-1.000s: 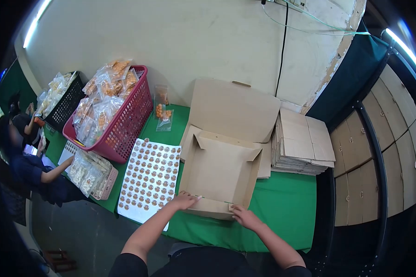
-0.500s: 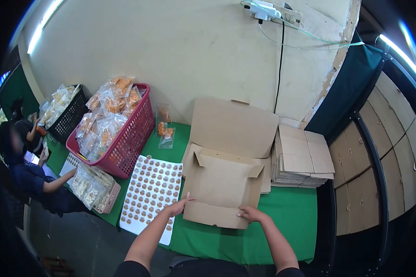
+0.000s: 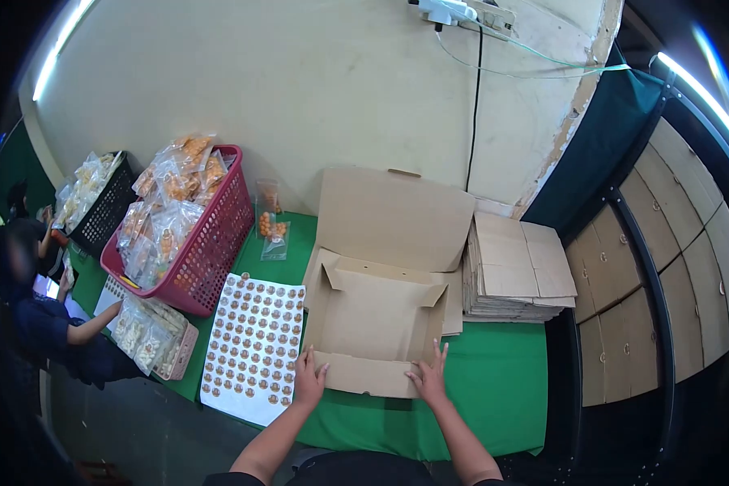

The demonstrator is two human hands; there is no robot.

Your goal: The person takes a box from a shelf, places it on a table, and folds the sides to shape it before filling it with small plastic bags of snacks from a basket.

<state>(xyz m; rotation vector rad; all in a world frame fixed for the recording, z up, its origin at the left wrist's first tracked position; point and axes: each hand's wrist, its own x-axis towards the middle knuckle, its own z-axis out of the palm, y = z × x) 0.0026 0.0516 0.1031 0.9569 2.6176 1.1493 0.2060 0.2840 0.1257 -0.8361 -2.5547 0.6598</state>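
Along the plain wall (image 3: 324,81) a bench (image 3: 494,389) is set, covered in green cloth, and by it the things are carried at a height within easy reach of both hands. At its middle, directly before the wearer, a cardboard box (image 3: 378,320) is placed with its front wall near the bench edge; its lid (image 3: 393,219) is raised toward the wall, probably so that the inside is left uncovered. To the left a pink basket (image 3: 215,243) is heaped with clear packets, and seems to be set back so that working room is left in front. To the right a stack of flattened cardboard (image 3: 514,259) is piled, apparently so that pieces can be reached from the side. Between basket and box a sheet of round stickers (image 3: 255,348) is laid flat, face up, presumably for easy peeling.

Both hands are spread, thumbs parted from fingers: the left hand (image 3: 309,379) is set at the box's front left corner, the right hand (image 3: 431,374) at the front right, seemingly so that the front is steadied evenly. How firmly the cardboard is pressed cannot be told. Behind the sheet, two small packets of orange pieces (image 3: 274,235) are laid beside the basket.
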